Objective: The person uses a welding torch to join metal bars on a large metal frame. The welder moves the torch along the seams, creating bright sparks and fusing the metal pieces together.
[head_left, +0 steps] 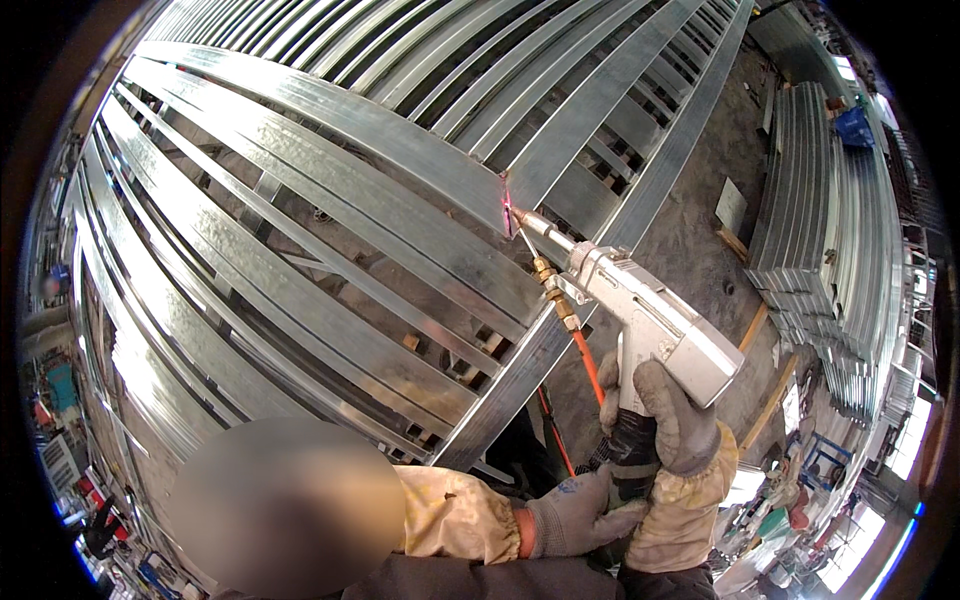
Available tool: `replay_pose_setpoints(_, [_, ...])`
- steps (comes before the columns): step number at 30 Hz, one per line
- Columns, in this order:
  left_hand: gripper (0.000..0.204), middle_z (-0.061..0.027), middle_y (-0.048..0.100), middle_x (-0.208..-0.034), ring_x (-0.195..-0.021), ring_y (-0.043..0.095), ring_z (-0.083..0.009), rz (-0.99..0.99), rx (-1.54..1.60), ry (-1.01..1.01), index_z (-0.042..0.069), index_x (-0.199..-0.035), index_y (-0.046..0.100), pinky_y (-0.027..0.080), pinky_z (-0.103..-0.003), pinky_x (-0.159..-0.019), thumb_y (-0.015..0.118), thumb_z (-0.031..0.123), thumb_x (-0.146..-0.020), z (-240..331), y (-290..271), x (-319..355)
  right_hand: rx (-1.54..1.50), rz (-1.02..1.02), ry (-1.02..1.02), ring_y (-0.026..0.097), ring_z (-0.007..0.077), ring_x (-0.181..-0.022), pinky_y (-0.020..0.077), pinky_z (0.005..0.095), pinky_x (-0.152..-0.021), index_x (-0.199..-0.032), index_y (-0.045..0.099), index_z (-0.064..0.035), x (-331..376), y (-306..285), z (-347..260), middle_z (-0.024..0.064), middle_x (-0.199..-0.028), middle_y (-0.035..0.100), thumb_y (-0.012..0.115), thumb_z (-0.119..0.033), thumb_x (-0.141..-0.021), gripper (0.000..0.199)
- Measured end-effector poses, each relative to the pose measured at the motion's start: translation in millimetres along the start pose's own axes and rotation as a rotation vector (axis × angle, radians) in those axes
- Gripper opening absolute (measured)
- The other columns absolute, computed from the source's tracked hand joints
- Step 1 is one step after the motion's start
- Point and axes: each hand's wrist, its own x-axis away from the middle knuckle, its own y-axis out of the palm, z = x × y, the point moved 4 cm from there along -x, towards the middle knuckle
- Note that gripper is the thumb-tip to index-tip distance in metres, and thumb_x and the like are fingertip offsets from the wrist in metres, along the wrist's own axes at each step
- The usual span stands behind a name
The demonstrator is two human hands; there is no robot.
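Observation:
My right hand (665, 420), in a grey glove with a yellow cuff, grips the handle of a white pistol-shaped welding gun (650, 315). Its nozzle tip touches a joint (510, 210) where two galvanized steel tubes meet, and a pink glow shows there. My left hand (580, 515), also gloved, cups the base of the handle and the black cable under my right hand. An orange hose (588, 365) runs from brass fittings on the gun down toward my hands. The steel tube frame (330, 220) fills the left and middle of the view.
Stacks of galvanized steel tubes (820, 240) lie on the concrete floor (700, 230) at the right. Wooden strips (770, 400) rest beside them. Workshop clutter lines the rim at the lower right and left. A blurred patch covers the lower left.

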Motion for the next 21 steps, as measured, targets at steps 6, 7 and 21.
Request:
replay_pose_setpoints(6, [0.047, -0.0193, 0.067, -0.099, -0.092, 0.068, -0.0323, -0.037, 0.021, -0.065, -0.002, -0.123, 0.047, 0.053, -0.039, -0.08, 0.059, 0.035, -0.098, 2.8, -0.7, 1.6, 0.007, 0.011, -0.005, 0.064, 0.0143, -0.068, 0.0536, 0.0264, -0.057, -0.138, 0.046, 0.004, 2.8, 2.4, -2.8, 0.0126, -0.097, 0.065, 0.063, -0.026, -0.098, 0.053])
replay_pose_setpoints(7, [0.042, -0.0173, 0.067, -0.102, -0.092, 0.068, -0.0307, -0.036, 0.007, -0.075, 0.001, -0.124, 0.049, 0.053, -0.038, -0.08, 0.059, 0.032, -0.098, -0.1, 0.3, 2.2, 0.003, 0.015, -0.012, 0.064, 0.0142, -0.068, 0.0536, 0.0264, -0.057, -0.137, 0.046, 0.0039, 3.5, 4.2, -3.7, 0.0125, -0.096, 0.065, 0.063, -0.025, -0.099, 0.051])
replay_pose_setpoints(21, [0.053, -0.0205, 0.069, -0.096, -0.092, 0.069, -0.0316, 0.004, 0.072, -0.004, -0.003, -0.13, 0.042, 0.053, -0.04, -0.083, 0.059, 0.036, -0.098, 5.1, 2.8, 3.9, -0.029, -0.001, 0.038, 0.064, 0.0134, -0.069, 0.0541, 0.0263, -0.057, -0.134, 0.048, 0.0031, 5.9, 2.1, -0.9, 0.0115, -0.096, 0.065, 0.063, -0.023, -0.099, 0.046])
